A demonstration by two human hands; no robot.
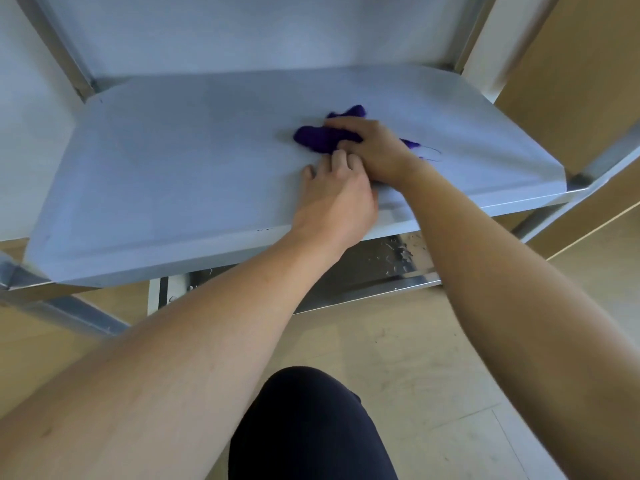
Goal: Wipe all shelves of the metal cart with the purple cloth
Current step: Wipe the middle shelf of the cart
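The purple cloth (317, 138) lies bunched on the middle shelf (166, 161) of the metal cart, right of centre. My right hand (372, 150) lies on top of the cloth, fingers curled over it and holding it against the shelf. Just in front of it, my left hand (334, 199) rests on the shelf near its front edge. Its fingertips touch the cloth's near side and my right hand. A loose purple thread trails to the right of the cloth.
The underside of an upper shelf (259, 29) hangs overhead. A lower shelf (388, 268) with water drops shows below the front edge. Metal posts (571, 181) stand at the corners. My knee (308, 424) is over the light wooden floor (433, 375).
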